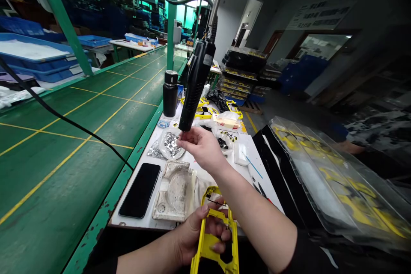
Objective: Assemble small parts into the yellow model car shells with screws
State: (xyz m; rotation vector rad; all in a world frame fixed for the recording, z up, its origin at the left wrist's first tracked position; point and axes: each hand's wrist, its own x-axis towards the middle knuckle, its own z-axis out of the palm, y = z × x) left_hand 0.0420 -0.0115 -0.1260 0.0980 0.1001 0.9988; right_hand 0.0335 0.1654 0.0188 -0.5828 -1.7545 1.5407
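Note:
My left hand [190, 232] is wrapped around a yellow plastic frame [201, 239], held low in front of me at the table's near edge. My right hand [205, 147] is stretched forward over the table, its thumb and fingertips pinched together. Whatever lies between those fingertips is too small to make out. Directly above them hangs a black electric screwdriver [196, 81], its lower end at my fingers; I cannot tell whether they touch. Beside and below the fingertips is a round dish of small shiny metal pieces [171, 143].
A worn whitish mould-like block [173, 190] and a black phone [140, 190] lie on the white table. Behind stand a black bottle [170, 94] and more yellow frames [205, 112]. A green conveyor [80, 137] runs left; a clear-covered tray [334, 180] of yellow parts sits right.

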